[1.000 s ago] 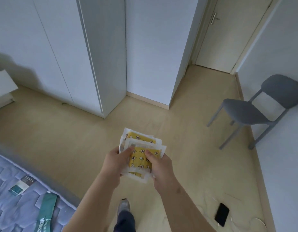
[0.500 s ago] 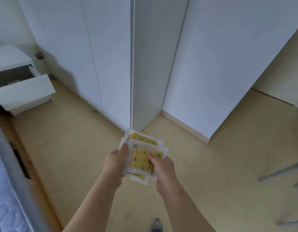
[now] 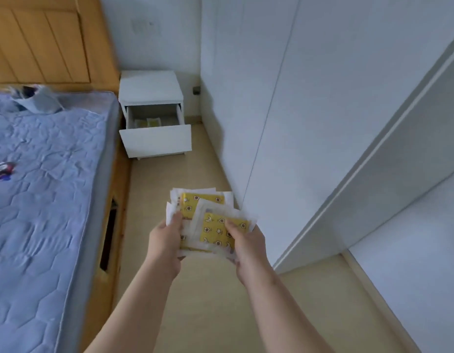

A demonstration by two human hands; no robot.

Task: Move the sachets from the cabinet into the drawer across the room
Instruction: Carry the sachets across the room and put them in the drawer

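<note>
**Item 1, container.** Open white drawer point(image 3: 154, 142), pulled out toward the camera from a small white bedside cabinet point(image 3: 150, 85). The cabinet stands on the floor in the far corner, between the bed and the wardrobe. Contents: a few pale flat sachets with yellow centres point(image 3: 147, 122), lying on the drawer bottom toward its left and middle. Their number cannot be told.

**Item 2, carried goods.** Fanned stack of flat white-edged sachets with yellow patterned panels point(image 3: 208, 220), held in mid-air above the floor, well apart from the drawer.
- Left hand point(image 3: 166, 242): grips the stack's left edge, thumb on top, fingers hidden beneath.
- Right hand point(image 3: 246, 242): grips the right side, thumb pressed on the front sachet's yellow panel.
- Both forearms are bare.

**Item 3, room, left to right.**
- Bed with a blue quilted mattress point(image 3: 42, 212).
- On the mattress near its left edge, a small dark red-and-blue object point(image 3: 3, 169), too blurred to identify.
- At the head end, a crumpled pale-blue bundle point(image 3: 38, 100).
- Behind it, an orange-toned wooden headboard point(image 3: 42, 39) with vertical panels.
- Wooden bed frame point(image 3: 120, 200) along the mattress's right side, with a dark slot in it.
- Light wood floor point(image 3: 200, 314), running from the cabinet to the near edge.
- White wall plate point(image 3: 144, 26) above the cabinet.
- Tall plain white wardrobe doors point(image 3: 297, 98), filling the right side.
</note>
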